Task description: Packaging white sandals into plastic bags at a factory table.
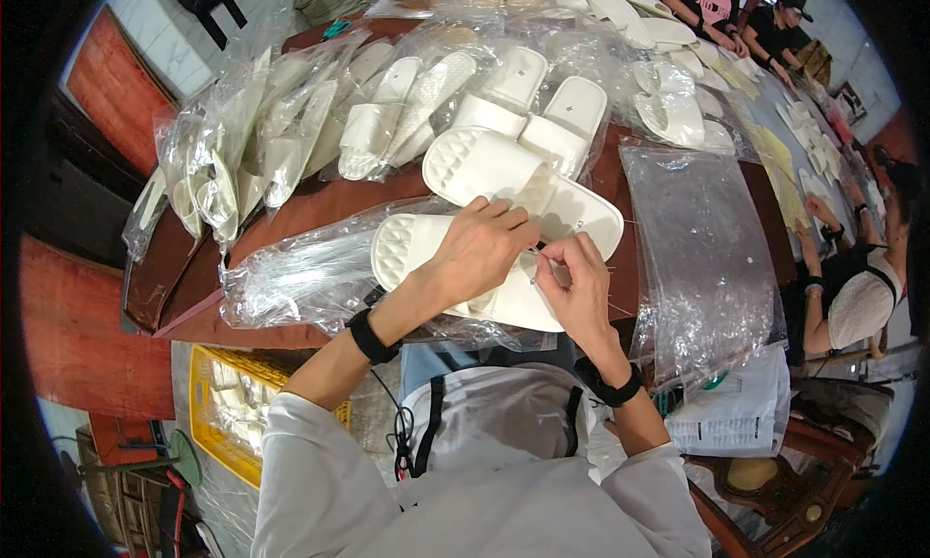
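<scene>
Two white slide slippers lie at the table's near edge. My left hand [481,251] rests on the nearer slipper [407,245], gripping it at its strap. My right hand [578,289] pinches something small and thin at that same strap, its fingertips meeting those of the left hand. What it pinches is too small to tell. The second slipper [484,163] lies just beyond, sole up, partly behind my left hand. A crumpled clear plastic bag [291,282] lies under and to the left of the nearer slipper.
Several bagged white slippers [387,112] cover the brown table's [320,204] far side. A stack of clear bags [697,258] lies at right. A yellow crate [218,413] with slippers stands on the floor at left. Other people work along the right [857,296] and far end.
</scene>
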The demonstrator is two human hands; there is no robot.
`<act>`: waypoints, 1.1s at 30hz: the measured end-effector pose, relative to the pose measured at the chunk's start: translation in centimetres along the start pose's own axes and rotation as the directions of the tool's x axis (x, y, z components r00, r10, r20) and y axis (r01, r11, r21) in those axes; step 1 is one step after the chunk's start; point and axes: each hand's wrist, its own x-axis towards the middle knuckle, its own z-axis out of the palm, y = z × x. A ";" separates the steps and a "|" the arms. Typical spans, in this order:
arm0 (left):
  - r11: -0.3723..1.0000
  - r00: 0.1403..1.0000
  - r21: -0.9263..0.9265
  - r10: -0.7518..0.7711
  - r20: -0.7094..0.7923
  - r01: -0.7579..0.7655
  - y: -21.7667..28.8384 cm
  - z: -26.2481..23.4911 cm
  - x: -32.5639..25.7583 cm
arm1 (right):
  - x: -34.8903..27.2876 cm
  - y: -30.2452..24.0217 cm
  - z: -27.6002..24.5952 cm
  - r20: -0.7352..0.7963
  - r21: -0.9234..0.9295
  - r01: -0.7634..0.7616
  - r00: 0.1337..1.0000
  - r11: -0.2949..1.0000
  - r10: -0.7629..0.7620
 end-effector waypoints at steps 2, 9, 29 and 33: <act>1.000 1.000 -0.011 0.005 -0.005 -0.005 0.0 0.2 0.0 | -0.1 -0.1 0.1 0.017 0.015 -0.036 0.999 0.999 0.036; 0.998 1.000 -0.063 -0.008 0.014 0.009 -0.1 0.3 -0.2 | 0.2 -0.5 0.5 -0.014 0.067 -0.025 1.000 0.997 0.026; 0.851 0.924 -0.489 -0.323 -0.203 0.190 1.3 -4.6 -3.2 | 1.9 -1.7 0.6 0.004 -0.111 0.030 1.000 0.993 -0.029; 0.788 0.860 -0.564 -0.447 -0.245 0.249 2.0 -6.7 -5.9 | 3.2 -2.7 2.6 0.052 -0.162 0.118 0.992 0.980 -0.111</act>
